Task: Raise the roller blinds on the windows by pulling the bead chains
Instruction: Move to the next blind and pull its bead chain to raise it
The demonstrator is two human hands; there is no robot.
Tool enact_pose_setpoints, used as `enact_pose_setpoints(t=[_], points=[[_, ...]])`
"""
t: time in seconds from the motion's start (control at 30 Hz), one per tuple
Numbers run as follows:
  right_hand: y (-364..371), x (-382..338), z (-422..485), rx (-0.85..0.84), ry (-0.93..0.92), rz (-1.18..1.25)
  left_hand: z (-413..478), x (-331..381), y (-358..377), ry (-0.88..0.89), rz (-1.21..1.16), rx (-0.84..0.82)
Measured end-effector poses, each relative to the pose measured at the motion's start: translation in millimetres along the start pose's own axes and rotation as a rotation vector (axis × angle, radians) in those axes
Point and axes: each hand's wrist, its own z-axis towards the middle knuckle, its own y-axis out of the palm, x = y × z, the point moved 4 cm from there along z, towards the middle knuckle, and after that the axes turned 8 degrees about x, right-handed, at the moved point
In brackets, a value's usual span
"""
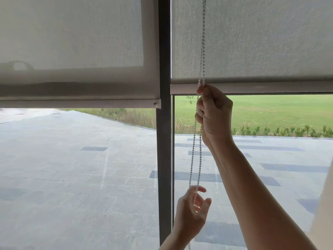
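Two grey mesh roller blinds hang part-way down. The right blind point(261, 42) ends in a bottom bar at about a third of the frame height; the left blind point(72, 37) hangs slightly lower. A white bead chain point(203, 42) runs down in front of the right blind as a double strand. My right hand point(213, 116) is raised to the right blind's bottom bar, fingers closed around the chain. My left hand point(191, 212) is lower, pinching a strand of the same chain between thumb and fingers, the other fingers loose.
A dark vertical window frame post point(164, 141) separates the two panes, just left of the chain. Outside lie grey paving and a green lawn with a low hedge. A pale edge, perhaps a wall or curtain point(324, 204), stands at the far right.
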Motion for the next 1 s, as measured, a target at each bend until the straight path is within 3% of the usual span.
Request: enact_pose_setpoints(t=[0.17, 0.4, 0.57, 1.0], points=[[-6.2, 9.5, -18.0, 0.022, 0.014, -0.027, 8.2, 15.3, 1.2, -0.001, -0.075, 0.058], [-9.0, 4.4, -25.3, 0.025, -0.006, -0.022, 4.4, 45.9, -10.5, 0.142, -0.065, 0.359], [-15.6, 20.5, -47.0, 0.032, 0.054, -0.050, -12.9, 30.2, -3.7, 0.173, 0.191, 0.355], [-17.2, 42.7, -37.9, 0.049, 0.075, -0.104, -14.3, 18.2, -3.7, 0.095, 0.076, 0.333]])
